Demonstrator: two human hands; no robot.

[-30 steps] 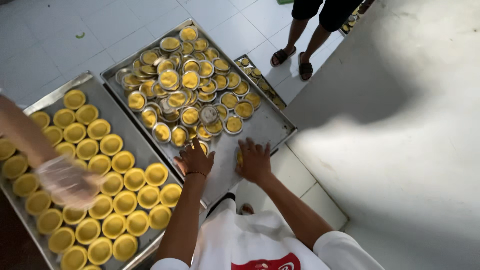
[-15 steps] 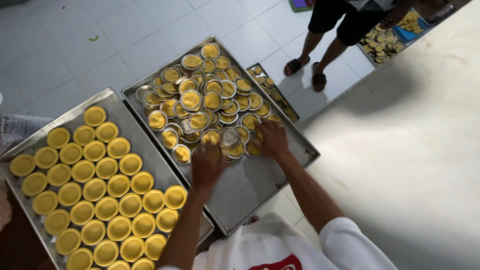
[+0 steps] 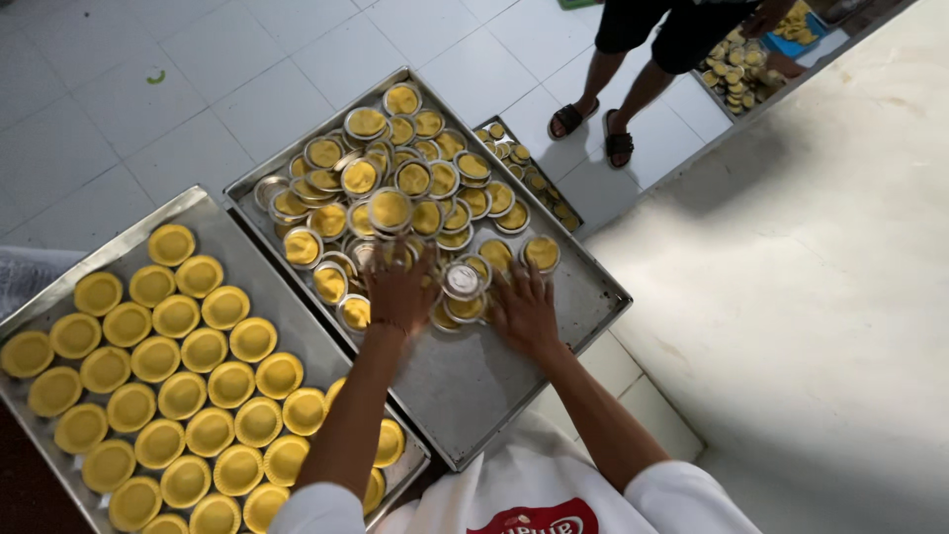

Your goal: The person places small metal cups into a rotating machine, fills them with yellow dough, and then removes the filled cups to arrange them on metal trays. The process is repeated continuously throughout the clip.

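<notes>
Both hands lie flat, fingers spread, on the near edge of a heap of small round tins (image 3: 395,193) lined with yellow dough, piled loosely in a steel tray (image 3: 494,386) in front of the person. The left hand (image 3: 400,292) presses palm-down over several tins at the heap's near left side; the right hand (image 3: 524,311) rests just beside it, its fingers (image 3: 499,282) touching the tins at the near right. Neither hand pinches or lifts anything that can be seen, though the palms hide what lies beneath them, so a tin may be caught under one. One tin (image 3: 462,281) sits between the two hands, showing a pale metal face. The near part of the tray is bare metal. To the left, touching or nearly touching this tray, a second tray (image 3: 213,203) holds yellow dough shells (image 3: 183,391) laid in neat rows, and the left forearm crosses above its near right corner. Beyond the heap a narrow tray (image 3: 524,178) of more tins stands on the white tiled floor (image 3: 119,109). Further off another person's legs in black sandals (image 3: 593,129) stand near a far tray (image 3: 741,74) of the same pieces. To the right runs a pale, bare surface (image 3: 820,297).
</notes>
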